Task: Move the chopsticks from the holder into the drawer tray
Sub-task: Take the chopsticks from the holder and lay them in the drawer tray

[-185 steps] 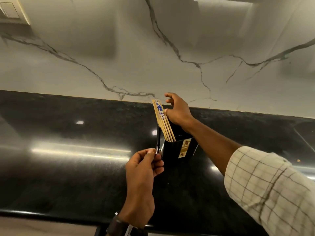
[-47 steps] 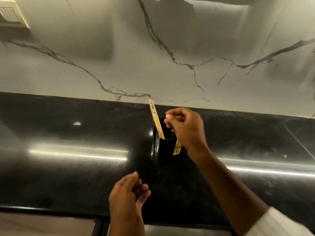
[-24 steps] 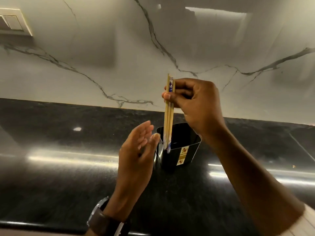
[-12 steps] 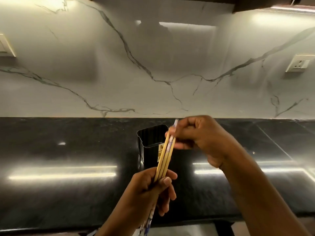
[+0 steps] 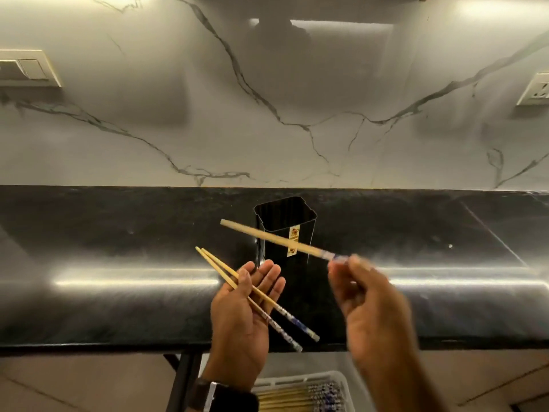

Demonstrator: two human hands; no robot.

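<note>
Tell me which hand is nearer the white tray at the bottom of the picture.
Left. The left hand, with two chopsticks on its palm, sits just above the tray, its wrist by the rim. The right hand is higher and further right, pinching one chopstick.

Veined marble backsplash [image 5: 267, 84] above black countertop [image 5: 89, 233], switch plate [image 5: 28, 68].

left hand [image 5: 242, 315] flat, palm up, two chopsticks [image 5: 255, 297] lying across | right hand [image 5: 370, 304] blurry, pinching one chopstick [image 5: 276, 240] by blue end | black holder [image 5: 285, 230] on dark counter [image 5: 118, 233] | white tray [image 5: 300, 379] with more chopsticks below
</note>
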